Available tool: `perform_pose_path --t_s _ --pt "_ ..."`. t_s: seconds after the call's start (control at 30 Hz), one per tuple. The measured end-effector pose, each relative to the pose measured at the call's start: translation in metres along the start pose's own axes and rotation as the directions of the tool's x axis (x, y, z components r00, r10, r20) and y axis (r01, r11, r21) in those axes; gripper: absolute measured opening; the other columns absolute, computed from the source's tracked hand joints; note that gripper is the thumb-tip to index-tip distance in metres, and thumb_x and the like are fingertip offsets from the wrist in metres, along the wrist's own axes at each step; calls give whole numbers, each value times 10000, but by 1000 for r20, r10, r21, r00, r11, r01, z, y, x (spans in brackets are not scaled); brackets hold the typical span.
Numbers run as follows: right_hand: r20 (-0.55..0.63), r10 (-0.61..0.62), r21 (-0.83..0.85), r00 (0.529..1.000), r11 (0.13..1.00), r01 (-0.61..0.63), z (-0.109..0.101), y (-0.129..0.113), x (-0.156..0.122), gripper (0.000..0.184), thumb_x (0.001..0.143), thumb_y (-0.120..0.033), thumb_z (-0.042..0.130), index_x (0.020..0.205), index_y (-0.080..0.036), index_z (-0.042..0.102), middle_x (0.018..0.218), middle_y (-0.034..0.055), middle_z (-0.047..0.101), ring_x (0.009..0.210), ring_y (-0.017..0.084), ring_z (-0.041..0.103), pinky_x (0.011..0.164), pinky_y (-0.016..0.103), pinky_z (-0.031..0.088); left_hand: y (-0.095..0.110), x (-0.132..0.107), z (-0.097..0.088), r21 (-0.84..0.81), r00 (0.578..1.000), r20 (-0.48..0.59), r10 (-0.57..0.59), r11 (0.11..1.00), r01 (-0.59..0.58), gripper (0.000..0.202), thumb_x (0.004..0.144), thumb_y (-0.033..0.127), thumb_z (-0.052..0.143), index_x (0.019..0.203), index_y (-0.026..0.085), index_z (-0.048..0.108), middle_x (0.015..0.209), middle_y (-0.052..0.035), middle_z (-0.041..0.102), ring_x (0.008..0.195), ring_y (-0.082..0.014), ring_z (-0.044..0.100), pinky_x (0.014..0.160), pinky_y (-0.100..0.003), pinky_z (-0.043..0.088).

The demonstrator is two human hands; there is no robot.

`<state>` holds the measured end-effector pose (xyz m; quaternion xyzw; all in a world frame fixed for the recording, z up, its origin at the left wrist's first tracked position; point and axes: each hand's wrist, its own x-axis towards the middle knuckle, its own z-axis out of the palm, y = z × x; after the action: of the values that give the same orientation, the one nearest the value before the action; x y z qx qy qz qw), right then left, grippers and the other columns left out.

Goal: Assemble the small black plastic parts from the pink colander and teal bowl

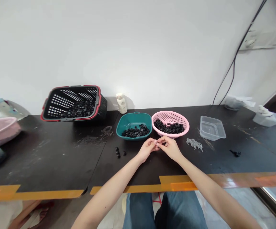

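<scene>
- Left hand (147, 150) and right hand (170, 148): fingertips meet, pinching one small part (157, 143); part type and long axis cannot be resolved.
- Part location: midway between the front and rear edges of the surface (57, 159), equally near both hands.
- Behind the hands: teal tub (133, 116), pink colander (170, 116).
- Left of the hands: loose black rings (117, 152).
- Right of the hands: pile of screws (194, 143).

Bright, even, diffuse light across the whole view, with the white wall (138, 47) close to washed out. Only soft, faint shadows on the wall beside the plastic bottle (121, 103) and the black basket (73, 103). Glare along the orange tape (228, 182) on the tabletop (57, 156) edge. Strong wide-angle bowing toward the sides; slight softness on the small black parts (135, 131).
</scene>
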<state>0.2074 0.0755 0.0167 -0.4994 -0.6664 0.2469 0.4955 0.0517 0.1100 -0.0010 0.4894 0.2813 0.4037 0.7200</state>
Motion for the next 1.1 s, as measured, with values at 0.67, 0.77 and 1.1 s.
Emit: perform_pose_path --t_s 0.67,0.77,1.1 --pt "239 14 -331 971 941 68 -54 15 105 45 646 -210 729 665 -249 738 717 11 734 697 216 674 743 335 514 9 -3 -9 -312 984 35 -172 934 174 201 810 307 670 881 123 633 754 -11 645 615 -58 603 884 -335 520" --pt "218 19 -305 976 951 49 -50 14 108 63 611 -264 763 574 -246 715 620 -3 712 603 190 652 677 298 514 9 -5 -8 -286 985 37 -167 943 170 226 798 332 679 860 128 604 780 -17 646 646 -70 622 867 -323 523" --pt "63 213 443 975 869 -218 -22 -20 30 354 703 -384 725 997 -188 697 877 62 717 778 182 676 774 361 550 12 -20 8 184 953 -131 273 951 -248 295 740 378 708 884 153 583 762 -8 610 681 -112 594 748 -285 518"
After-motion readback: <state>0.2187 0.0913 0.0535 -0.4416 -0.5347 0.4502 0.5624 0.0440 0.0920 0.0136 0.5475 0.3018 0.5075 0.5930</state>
